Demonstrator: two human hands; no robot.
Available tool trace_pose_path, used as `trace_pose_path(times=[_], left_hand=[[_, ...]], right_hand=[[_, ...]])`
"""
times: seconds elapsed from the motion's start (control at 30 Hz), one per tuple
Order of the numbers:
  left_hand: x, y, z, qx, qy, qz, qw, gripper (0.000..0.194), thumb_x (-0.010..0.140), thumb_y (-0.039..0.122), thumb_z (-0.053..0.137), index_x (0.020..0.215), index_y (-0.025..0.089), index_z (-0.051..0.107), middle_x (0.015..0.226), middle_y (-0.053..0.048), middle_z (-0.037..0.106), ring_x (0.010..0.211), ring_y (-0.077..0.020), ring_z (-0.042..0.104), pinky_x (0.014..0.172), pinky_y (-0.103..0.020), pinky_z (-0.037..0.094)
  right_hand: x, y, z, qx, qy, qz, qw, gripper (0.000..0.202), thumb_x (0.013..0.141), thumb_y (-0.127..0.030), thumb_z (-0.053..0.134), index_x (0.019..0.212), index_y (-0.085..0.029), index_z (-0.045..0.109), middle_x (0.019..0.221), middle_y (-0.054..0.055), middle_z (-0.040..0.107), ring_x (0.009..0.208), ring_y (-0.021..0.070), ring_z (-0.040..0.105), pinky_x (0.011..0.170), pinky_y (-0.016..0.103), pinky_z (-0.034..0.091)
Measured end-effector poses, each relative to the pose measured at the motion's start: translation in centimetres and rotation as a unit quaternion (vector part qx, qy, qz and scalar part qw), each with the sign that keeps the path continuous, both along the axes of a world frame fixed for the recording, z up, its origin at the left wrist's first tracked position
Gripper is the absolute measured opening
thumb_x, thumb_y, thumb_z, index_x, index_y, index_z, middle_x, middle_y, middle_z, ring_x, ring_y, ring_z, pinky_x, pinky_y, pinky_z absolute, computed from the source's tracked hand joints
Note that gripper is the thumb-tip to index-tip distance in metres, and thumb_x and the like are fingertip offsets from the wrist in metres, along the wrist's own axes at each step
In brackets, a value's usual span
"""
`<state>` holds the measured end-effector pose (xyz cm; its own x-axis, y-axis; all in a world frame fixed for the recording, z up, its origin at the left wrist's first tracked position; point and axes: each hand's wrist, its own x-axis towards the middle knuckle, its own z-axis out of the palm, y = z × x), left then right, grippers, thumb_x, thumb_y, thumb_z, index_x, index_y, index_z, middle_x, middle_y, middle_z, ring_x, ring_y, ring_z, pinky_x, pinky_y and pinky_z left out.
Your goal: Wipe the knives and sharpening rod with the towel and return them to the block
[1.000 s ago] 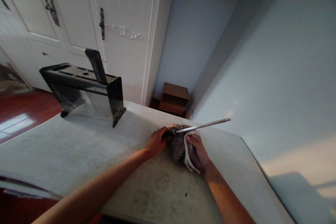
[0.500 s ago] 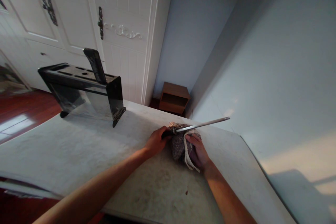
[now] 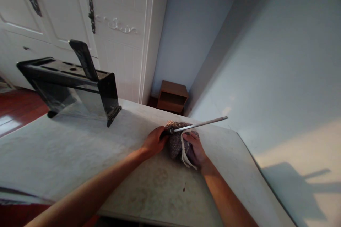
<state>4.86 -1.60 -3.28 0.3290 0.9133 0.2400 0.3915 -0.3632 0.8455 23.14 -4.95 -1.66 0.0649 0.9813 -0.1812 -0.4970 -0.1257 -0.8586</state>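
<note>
My left hand (image 3: 154,142) is closed around the black handle of a sharpening steel (image 3: 201,124), whose long metal rod points right and slightly up. In my right hand (image 3: 196,148) is a bunched grey-brown cloth (image 3: 175,147) with a pale edge strip hanging down. The cloth lies behind and below the base of the rod; whether it touches the metal there I cannot tell. A black knife block (image 3: 71,81) with clear sides stands on the table at the left, and one knife (image 3: 84,60) sits in it, its black handle tilted up.
The pale table (image 3: 128,181) runs under both hands, with a small dark speck near its front. Beyond it are a white wardrobe (image 3: 119,60), a small brown wooden cabinet (image 3: 173,90) and a pale wall (image 3: 279,60) at the right.
The whole view has shifted, so everything appears slightly farther left. My hands keep the same hold on the sharpening steel and the cloth.
</note>
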Motion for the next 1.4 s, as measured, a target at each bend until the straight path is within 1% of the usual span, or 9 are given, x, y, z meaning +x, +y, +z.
trace_pose_path(times=[0.2,0.37,0.53,0.63,0.8,0.97,1.07,1.23,1.4], left_hand=[[-0.3,-0.9,0.6,0.036,-0.002,-0.044,0.998,0.026,0.081,0.011,0.050,0.106,0.015,0.057,0.104,-0.010,0.065,0.099,-0.0232,0.060,0.089,-0.037,0.047],[-0.6,-0.5,0.3,0.035,0.000,-0.078,0.996,0.021,0.085,0.017,0.052,0.105,0.016,0.057,0.102,-0.009,0.065,0.098,-0.0229,0.061,0.089,-0.036,0.048],[-0.4,-0.2,0.2,0.016,0.006,-0.063,0.998,0.015,0.087,0.022,0.051,0.099,0.017,0.059,0.089,-0.007,0.067,0.091,-0.0224,0.062,0.086,-0.035,0.048],[-0.3,-0.2,0.2,0.001,-0.008,-0.054,0.998,0.016,0.088,0.028,0.050,0.095,0.017,0.059,0.086,-0.006,0.067,0.086,-0.0213,0.062,0.081,-0.033,0.048],[-0.3,-0.2,0.1,-0.034,-0.053,-0.050,0.997,0.024,0.089,0.039,0.047,0.091,0.018,0.058,0.083,-0.004,0.064,0.081,-0.0192,0.060,0.074,-0.029,0.047],[-0.2,0.1,-0.1,-0.046,-0.065,-0.034,0.996,0.030,0.089,0.045,0.045,0.085,0.018,0.055,0.077,-0.001,0.060,0.074,-0.0170,0.055,0.067,-0.027,0.043],[-0.3,0.1,0.0,-0.049,-0.069,-0.032,0.996,0.031,0.089,0.047,0.044,0.083,0.018,0.054,0.074,0.000,0.057,0.072,-0.0161,0.053,0.064,-0.026,0.042],[-0.5,-0.4,0.2,-0.018,-0.066,-0.066,0.995,0.037,0.093,0.049,0.039,0.091,0.017,0.057,0.077,-0.002,0.058,0.075,-0.0173,0.055,0.068,-0.027,0.044],[-0.6,-0.6,-0.2,0.062,-0.012,-0.090,0.994,0.030,0.095,0.040,0.038,0.094,0.017,0.056,0.086,-0.006,0.063,0.079,-0.0188,0.058,0.073,-0.030,0.046]], right_hand=[[0.1,0.0,-0.5,0.009,-0.017,0.015,1.000,0.025,0.053,-0.024,0.089,0.072,-0.019,0.074,0.069,0.000,0.074,0.063,0.0144,0.067,0.064,0.025,0.054],[0.2,-0.1,-0.6,0.029,-0.031,0.018,0.999,0.022,0.056,-0.024,0.088,0.072,-0.019,0.074,0.071,0.000,0.074,0.066,0.0148,0.067,0.066,0.026,0.053],[0.1,-0.1,-0.2,0.028,-0.013,0.020,0.999,0.024,0.058,-0.024,0.087,0.078,-0.020,0.075,0.073,-0.001,0.074,0.065,0.0148,0.067,0.067,0.026,0.054],[0.0,-0.2,-0.4,0.025,0.002,0.016,1.000,0.021,0.060,-0.026,0.085,0.077,-0.020,0.074,0.073,0.000,0.074,0.069,0.0193,0.069,0.071,0.032,0.056],[0.0,-0.6,-0.4,0.031,0.056,0.035,0.997,0.029,0.070,-0.040,0.079,0.090,-0.021,0.073,0.085,0.004,0.076,0.095,0.0273,0.070,0.087,0.041,0.055],[0.4,-0.6,0.5,0.018,0.084,0.103,0.991,0.046,0.074,-0.063,0.068,0.095,-0.022,0.072,0.092,0.007,0.076,0.108,0.0295,0.066,0.092,0.045,0.054],[0.6,-0.3,0.3,0.002,0.073,0.103,0.992,0.045,0.074,-0.061,0.069,0.095,-0.021,0.072,0.092,0.007,0.076,0.101,0.0274,0.068,0.087,0.041,0.056],[0.5,-0.1,-0.4,0.024,-0.020,0.057,0.998,0.031,0.063,-0.039,0.084,0.086,-0.019,0.074,0.079,0.003,0.075,0.072,0.0193,0.069,0.071,0.030,0.055],[0.0,-0.6,0.2,0.043,-0.057,0.074,0.995,0.033,0.062,-0.043,0.085,0.088,-0.024,0.077,0.079,0.002,0.074,0.070,0.0165,0.065,0.069,0.027,0.052]])
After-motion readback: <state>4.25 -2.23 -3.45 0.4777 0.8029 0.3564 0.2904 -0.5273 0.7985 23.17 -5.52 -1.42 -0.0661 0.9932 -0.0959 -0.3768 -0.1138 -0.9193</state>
